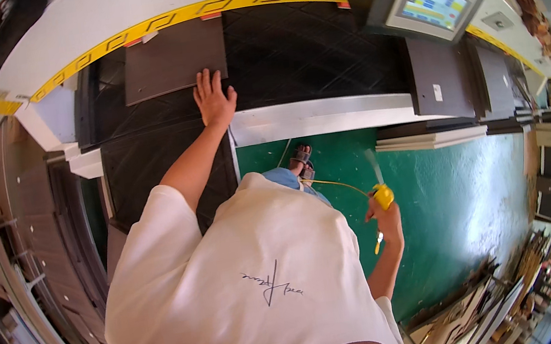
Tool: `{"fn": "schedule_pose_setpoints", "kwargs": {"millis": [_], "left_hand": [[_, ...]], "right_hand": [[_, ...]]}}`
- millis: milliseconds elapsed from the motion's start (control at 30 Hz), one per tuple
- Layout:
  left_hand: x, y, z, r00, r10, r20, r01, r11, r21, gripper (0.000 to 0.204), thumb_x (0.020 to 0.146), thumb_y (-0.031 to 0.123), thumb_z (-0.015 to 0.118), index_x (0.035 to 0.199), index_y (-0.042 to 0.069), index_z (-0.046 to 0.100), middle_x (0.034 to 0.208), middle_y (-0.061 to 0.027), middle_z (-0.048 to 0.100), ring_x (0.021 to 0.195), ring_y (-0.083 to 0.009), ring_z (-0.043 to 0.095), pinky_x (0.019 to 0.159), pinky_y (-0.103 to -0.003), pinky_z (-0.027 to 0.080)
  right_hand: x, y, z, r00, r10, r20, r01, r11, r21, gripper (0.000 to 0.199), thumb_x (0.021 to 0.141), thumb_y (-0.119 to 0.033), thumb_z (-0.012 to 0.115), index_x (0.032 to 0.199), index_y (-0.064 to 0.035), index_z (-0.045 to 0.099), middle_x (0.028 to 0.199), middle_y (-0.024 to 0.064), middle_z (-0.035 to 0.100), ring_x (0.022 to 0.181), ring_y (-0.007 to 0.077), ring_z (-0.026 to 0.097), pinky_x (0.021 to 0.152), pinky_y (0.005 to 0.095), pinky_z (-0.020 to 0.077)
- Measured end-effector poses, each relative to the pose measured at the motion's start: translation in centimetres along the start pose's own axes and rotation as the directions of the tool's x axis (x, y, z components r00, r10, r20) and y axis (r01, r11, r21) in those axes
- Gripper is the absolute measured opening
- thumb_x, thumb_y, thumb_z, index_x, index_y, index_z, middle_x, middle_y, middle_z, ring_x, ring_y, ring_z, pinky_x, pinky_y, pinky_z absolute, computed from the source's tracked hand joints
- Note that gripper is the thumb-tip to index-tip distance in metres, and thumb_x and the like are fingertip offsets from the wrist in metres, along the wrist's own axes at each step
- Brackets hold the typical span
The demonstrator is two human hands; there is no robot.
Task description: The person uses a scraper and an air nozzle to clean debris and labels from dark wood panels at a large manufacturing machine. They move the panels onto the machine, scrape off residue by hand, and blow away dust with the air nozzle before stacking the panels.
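Note:
My left hand (pixel 214 100) lies with spread fingers on the near right corner of a flat dark brown panel (pixel 170 59). The panel rests on the black bed (pixel 308 53) of a machine, its far edge by a yellow strip. Out to the right, over the green floor, my right hand (pixel 385 219) is closed round a yellow air blow gun (pixel 383 195). A pale blurred streak like a nozzle points away from it. A thin yellow hose (pixel 339 183) runs between the gun and my legs, and a metal fitting shows below the hand.
A touch screen (pixel 431 4) on a dark housing overhangs the bed at right. Dark panels (pixel 440 77) stand beneath it, beside a low stack of pale-edged boards (pixel 431 140). Offcuts (pixel 474 309) lie at lower right. A pale metal rail (pixel 324 117) edges the bed.

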State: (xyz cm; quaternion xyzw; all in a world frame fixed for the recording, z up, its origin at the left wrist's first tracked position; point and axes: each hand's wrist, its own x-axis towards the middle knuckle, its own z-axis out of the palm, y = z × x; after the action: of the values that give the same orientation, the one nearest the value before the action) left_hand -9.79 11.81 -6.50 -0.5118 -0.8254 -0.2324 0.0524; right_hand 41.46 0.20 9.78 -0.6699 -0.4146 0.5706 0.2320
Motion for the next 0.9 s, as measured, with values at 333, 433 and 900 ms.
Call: {"fn": "schedule_pose_setpoints", "kwargs": {"millis": [333,433,900], "left_hand": [[-0.2,0.3,0.1,1.0,-0.006,0.017,0.006,1.0,0.006,0.065,0.097,0.037,0.063,0.153,0.009,0.043,0.167,-0.0176,0.028,0.157,-0.0365,0.022,0.125,-0.055,0.022],[0.0,0.0,0.5,0.997,-0.059,-0.039,0.058,0.998,-0.037,0.071,0.094,0.043,0.068,0.151,0.007,0.043,0.166,-0.0186,0.029,0.157,-0.0372,0.022,0.124,-0.057,0.021],[5.2,1.1,0.7,0.929,-0.367,0.046,0.362,0.928,0.089,0.077,0.078,0.057,0.081,0.13,0.008,0.051,0.165,-0.0252,0.029,0.156,-0.0483,0.016,0.116,-0.075,0.023]], "right_hand": [[-2.5,-0.2,-0.8,0.863,0.139,0.486,-0.078,0.987,-0.144,0.025,0.103,-0.018,0.062,0.118,0.0003,0.067,0.089,0.0033,0.065,0.08,0.0165,0.069,0.067,0.0317,0.0586],[-1.7,0.2,1.0,0.928,0.174,0.33,-0.209,0.975,0.074,0.032,0.105,-0.024,0.062,0.127,-0.0013,0.062,0.094,0.0041,0.066,0.088,0.0201,0.072,0.073,0.0346,0.0614],[-0.3,7.0,7.2,0.885,-0.048,0.463,-0.341,0.612,0.714,0.072,0.103,-0.053,0.057,0.159,-0.0124,0.038,0.133,0.0194,0.063,0.129,0.0372,0.058,0.114,0.0497,0.0433]]}}
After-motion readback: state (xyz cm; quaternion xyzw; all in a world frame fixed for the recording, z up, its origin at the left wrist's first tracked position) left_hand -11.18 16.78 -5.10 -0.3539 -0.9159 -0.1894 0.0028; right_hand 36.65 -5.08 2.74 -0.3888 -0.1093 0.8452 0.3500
